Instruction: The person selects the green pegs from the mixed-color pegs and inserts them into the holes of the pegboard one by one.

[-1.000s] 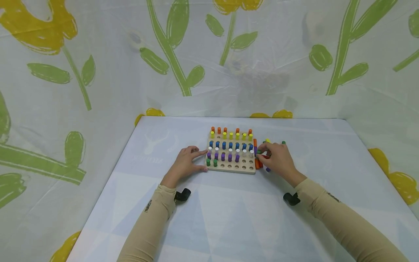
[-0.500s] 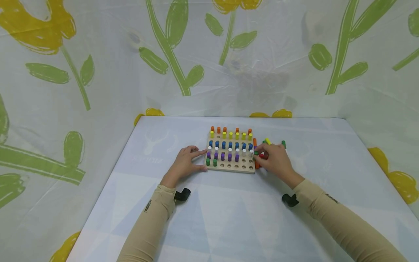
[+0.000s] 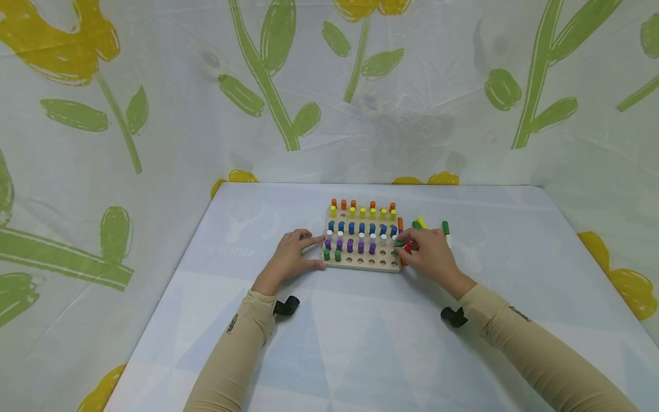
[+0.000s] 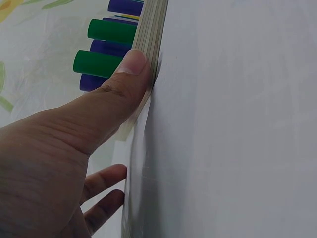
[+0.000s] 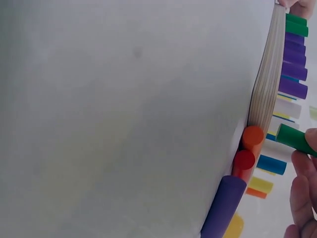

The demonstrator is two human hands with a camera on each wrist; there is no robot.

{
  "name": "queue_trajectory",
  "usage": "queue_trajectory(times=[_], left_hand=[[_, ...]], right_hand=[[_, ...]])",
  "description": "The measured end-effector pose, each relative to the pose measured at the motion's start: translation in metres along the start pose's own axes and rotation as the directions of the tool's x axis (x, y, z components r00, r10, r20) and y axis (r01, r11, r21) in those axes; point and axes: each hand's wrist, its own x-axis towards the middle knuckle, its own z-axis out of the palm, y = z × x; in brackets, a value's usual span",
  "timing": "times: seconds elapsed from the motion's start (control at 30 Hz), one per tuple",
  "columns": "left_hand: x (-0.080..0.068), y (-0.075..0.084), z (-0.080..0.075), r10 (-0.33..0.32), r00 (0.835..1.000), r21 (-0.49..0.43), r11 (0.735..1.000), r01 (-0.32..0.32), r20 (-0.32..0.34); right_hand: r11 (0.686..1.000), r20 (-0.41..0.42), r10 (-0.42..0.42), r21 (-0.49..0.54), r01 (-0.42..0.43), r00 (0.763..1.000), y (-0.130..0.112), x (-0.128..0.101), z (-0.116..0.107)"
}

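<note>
Your left sleeve (image 3: 226, 355) climbs from the lower left of the head view to a cuff with a black device (image 3: 287, 307) beside it. Beyond it, your left hand (image 3: 289, 257) is at mid-frame with thumb and index finger spread apart, both meeting the left side of the wooden pegboard (image 3: 360, 267). The board lies flat, just right of centre. In the left wrist view your thumb tip rests on its edge, near two green pegs (image 4: 99, 63) at upper left.

Over the board's right edge, your right hand (image 3: 432, 253) has thumb and fingertips together, clamped on a green peg (image 5: 292, 138); you cannot tell whether that peg touches the board. Your wrist bends in from the lower right, where your right sleeve (image 3: 546, 349) slants down. In the right wrist view, loose orange (image 5: 253, 136), red (image 5: 244, 161) and purple (image 5: 229, 203) pegs lie at lower right, the orange one just beside the board.
</note>
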Motion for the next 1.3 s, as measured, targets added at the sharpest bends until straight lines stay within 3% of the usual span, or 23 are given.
queue_trajectory(times=[1.3], left_hand=[[0.003, -0.002, 0.003, 0.002, 1.0, 0.022, 1.0, -0.002, -0.008]], right_hand=[[0.993, 0.007, -0.11, 0.036, 0.109, 0.994, -0.02, -0.002, 0.012]])
